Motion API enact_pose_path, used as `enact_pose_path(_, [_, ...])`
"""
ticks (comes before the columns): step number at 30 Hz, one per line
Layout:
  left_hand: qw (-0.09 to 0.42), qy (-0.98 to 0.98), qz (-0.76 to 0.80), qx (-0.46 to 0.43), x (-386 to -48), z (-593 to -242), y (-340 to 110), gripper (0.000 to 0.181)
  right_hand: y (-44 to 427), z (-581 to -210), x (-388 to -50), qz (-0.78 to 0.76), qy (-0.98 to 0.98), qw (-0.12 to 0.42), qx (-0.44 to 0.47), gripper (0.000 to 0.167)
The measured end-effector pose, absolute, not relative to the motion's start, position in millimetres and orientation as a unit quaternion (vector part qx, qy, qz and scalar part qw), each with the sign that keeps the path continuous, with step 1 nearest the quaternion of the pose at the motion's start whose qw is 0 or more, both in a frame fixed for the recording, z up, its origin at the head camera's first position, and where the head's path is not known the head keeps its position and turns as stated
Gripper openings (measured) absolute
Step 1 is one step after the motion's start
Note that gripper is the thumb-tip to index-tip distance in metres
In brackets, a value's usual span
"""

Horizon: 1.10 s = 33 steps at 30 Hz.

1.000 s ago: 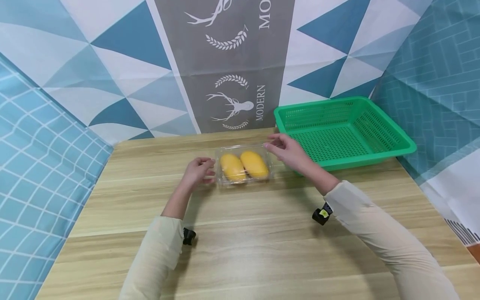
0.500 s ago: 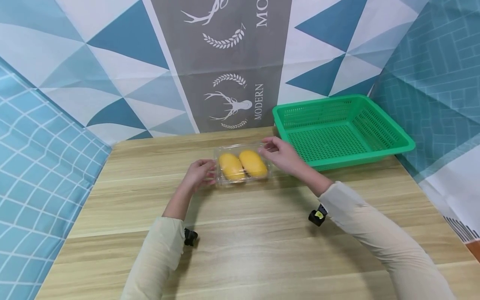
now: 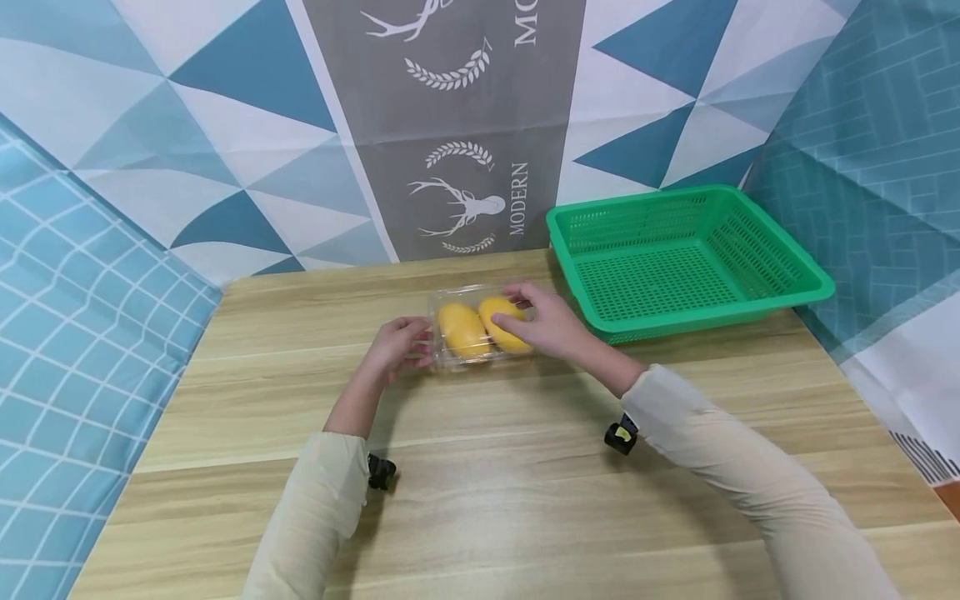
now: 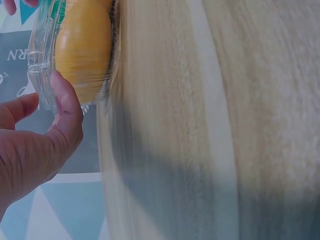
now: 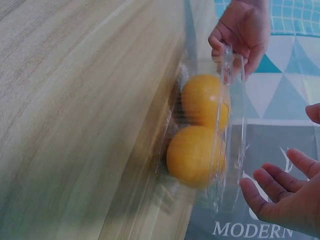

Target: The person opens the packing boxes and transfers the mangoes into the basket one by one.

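Note:
A clear plastic box (image 3: 450,360) with a shut lid lies on the table. Inside it are two yellow mangoes, the left one (image 3: 462,330) fully in sight and the right one (image 3: 491,310) partly behind fingers. At the box's left end, my left hand (image 3: 397,346) holds the edge, its thumb on the lid side and fingers against the end wall (image 4: 47,95). Over the box's right part hovers my right hand (image 3: 551,323). In the right wrist view, the fingers (image 5: 270,185) of that hand are spread and stand a little apart from the lid.
A green perforated basket (image 3: 705,312) stands at the back right, close to my right hand. Patterned cloth (image 3: 465,108) rises behind the wooden table (image 3: 480,500). Black wrist cameras (image 3: 621,435) hang below both sleeves.
My right hand has moved left, from the box's right end to above the right mango. The left hand and the box have stayed nearly in place.

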<state>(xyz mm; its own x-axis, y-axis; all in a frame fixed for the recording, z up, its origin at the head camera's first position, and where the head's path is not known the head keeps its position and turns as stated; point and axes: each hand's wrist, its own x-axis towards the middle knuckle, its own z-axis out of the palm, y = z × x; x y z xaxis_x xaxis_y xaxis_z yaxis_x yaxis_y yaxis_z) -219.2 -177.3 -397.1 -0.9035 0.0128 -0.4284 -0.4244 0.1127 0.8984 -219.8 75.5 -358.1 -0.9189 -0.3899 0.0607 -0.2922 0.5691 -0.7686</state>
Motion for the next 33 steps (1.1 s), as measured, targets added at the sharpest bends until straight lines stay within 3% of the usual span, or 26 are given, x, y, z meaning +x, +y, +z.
enact_pose_path(22, [0.174, 0.729, 0.646, -0.146, -221.2, -397.0, -176.8, 0.042, 30.0, -365.6, -206.2, -0.234, 0.909, -0.037, -0.344, 0.048])
enact_pose_path(33, [0.18, 0.723, 0.652, -0.144, -220.7, -400.8, -176.1, 0.041, 19.4, -375.5, -204.2, -0.152, 0.913, -0.043, -0.377, 0.046])
